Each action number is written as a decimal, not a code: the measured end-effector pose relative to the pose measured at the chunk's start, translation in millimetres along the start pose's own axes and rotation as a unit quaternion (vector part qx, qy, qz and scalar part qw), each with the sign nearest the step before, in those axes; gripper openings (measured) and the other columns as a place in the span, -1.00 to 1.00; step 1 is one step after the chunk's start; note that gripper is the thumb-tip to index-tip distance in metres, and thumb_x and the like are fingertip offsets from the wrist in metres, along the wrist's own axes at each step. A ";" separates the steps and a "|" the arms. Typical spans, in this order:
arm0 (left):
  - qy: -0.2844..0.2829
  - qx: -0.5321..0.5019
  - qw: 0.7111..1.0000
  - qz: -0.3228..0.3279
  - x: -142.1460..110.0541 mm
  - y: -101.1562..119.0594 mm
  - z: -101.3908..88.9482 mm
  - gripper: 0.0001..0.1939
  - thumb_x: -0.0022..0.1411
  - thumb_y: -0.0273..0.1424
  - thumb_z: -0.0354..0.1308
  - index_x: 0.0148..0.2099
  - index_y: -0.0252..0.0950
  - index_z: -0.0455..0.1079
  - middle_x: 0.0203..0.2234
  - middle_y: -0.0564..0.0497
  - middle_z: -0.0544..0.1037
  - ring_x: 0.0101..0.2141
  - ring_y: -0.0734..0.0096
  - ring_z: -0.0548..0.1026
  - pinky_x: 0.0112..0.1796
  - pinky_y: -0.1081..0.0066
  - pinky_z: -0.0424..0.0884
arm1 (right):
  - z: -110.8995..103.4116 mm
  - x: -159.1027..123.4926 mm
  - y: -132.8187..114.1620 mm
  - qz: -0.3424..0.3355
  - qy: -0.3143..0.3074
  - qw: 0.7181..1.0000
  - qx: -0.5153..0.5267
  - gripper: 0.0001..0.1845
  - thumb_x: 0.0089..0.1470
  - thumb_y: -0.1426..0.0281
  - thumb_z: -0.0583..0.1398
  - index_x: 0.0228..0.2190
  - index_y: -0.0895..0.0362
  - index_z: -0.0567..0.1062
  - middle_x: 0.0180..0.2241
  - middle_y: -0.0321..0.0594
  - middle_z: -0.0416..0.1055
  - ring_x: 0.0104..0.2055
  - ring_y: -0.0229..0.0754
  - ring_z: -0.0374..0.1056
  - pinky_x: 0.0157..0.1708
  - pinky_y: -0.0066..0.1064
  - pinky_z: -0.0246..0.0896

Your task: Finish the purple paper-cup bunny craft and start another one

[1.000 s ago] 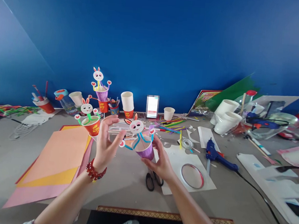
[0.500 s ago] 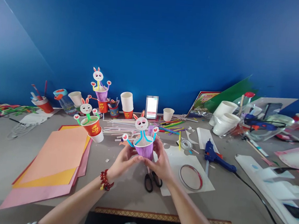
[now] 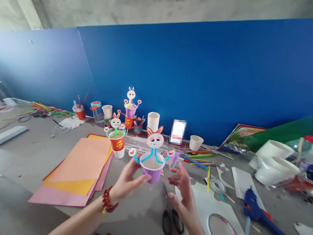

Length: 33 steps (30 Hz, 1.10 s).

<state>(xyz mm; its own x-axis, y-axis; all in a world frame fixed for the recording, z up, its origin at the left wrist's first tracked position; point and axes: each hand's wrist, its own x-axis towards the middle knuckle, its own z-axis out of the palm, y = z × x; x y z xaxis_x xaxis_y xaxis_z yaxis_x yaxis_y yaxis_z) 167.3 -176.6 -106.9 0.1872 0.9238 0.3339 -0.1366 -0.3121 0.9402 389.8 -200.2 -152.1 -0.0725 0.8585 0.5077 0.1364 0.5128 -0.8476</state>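
My left hand [image 3: 129,182] grips a purple paper cup [image 3: 152,170] above the table, its thumb on the near side. A white paper bunny head [image 3: 154,140] rises from the cup on blue stems, with round heart-marked paws at both sides. My right hand [image 3: 182,193] is apart from the cup, to its right, fingers spread and holding nothing. Black-handled scissors [image 3: 173,223] lie on the table below my right hand. A red cup with a bunny [image 3: 117,140] stands on a white cup to the left, and another bunny in a purple cup [image 3: 130,110] stands behind.
Coloured paper sheets [image 3: 75,165] lie at left. At right are a blue glue gun [image 3: 258,210], a tape roll [image 3: 217,186] and a larger tape ring [image 3: 210,224] on white paper. Bagged white cups [image 3: 275,168] and a lone cup [image 3: 196,143] stand farther back.
My right hand has let go of the purple cup and moved off to the right with its fingers spread. My left hand still holds the cup. The camera view has swung up and left.
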 end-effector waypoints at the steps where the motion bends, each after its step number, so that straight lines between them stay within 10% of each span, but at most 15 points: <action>1: 0.036 0.042 0.998 0.031 1.4 6.6 -15.9 -0.47 0.13 -0.27 0.36 0.13 -0.15 0.34 0.06 -0.14 0.50 0.06 0.10 0.47 0.07 0.16 0.41 | -0.8 0.4 1.2 0.002 0.001 1.000 -0.002 -0.22 0.23 0.03 0.14 0.34 -0.06 -0.01 0.11 0.00 0.29 -0.10 -0.01 0.41 -0.11 -0.11 0.43; 8: 0.241 0.159 0.944 0.160 22.6 56.6 -107.0 -0.53 0.17 -0.23 0.31 0.11 -0.14 0.34 0.03 -0.09 0.50 -0.03 0.18 0.52 -0.03 0.22 0.48 | 1.5 2.2 2.7 0.055 -0.021 0.998 -0.026 -0.26 0.26 0.14 0.14 0.35 -0.14 -0.03 0.12 -0.01 0.27 -0.15 -0.06 0.42 -0.21 -0.19 0.48; 18: 0.169 0.186 0.945 0.209 136.7 116.1 -138.9 -0.56 0.15 -0.22 0.31 0.04 -0.19 0.35 -0.02 -0.07 0.55 -0.01 0.15 0.53 -0.04 0.19 0.50 | 3.8 1.9 21.2 0.080 -0.032 0.996 -0.019 -0.39 0.25 0.19 0.16 0.28 -0.09 0.16 0.10 -0.02 0.31 -0.26 -0.14 0.45 -0.32 -0.27 0.51; 24: 0.179 0.213 0.943 0.184 197.2 105.9 -162.4 -0.54 0.05 -0.24 0.37 -0.04 -0.27 0.36 -0.10 -0.11 0.58 -0.09 0.15 0.57 -0.12 0.22 0.52 | 0.3 2.3 31.3 0.094 -0.036 0.995 -0.023 -0.44 0.23 0.17 0.17 0.22 -0.07 0.25 0.12 -0.02 0.32 -0.29 -0.14 0.45 -0.35 -0.30 0.52; 33: 0.225 0.203 0.939 0.163 179.3 79.2 -205.7 -0.47 -0.03 -0.22 0.42 -0.07 -0.29 0.33 -0.24 -0.07 0.60 -0.21 0.20 0.59 -0.19 0.25 0.51 | 2.4 -1.1 43.1 0.097 -0.060 0.993 -0.040 -0.44 0.22 0.15 0.16 0.22 -0.10 0.25 0.05 -0.05 0.38 -0.28 -0.11 0.45 -0.32 -0.27 0.51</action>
<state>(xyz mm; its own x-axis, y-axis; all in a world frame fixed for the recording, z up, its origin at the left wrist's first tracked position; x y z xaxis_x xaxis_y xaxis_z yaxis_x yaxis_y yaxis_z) -10.1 9.9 13.5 -0.2415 0.7361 0.6323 0.2846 -0.5691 0.7714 393.4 -179.0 -189.5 -0.1529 0.9381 0.3109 0.2378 0.3403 -0.9098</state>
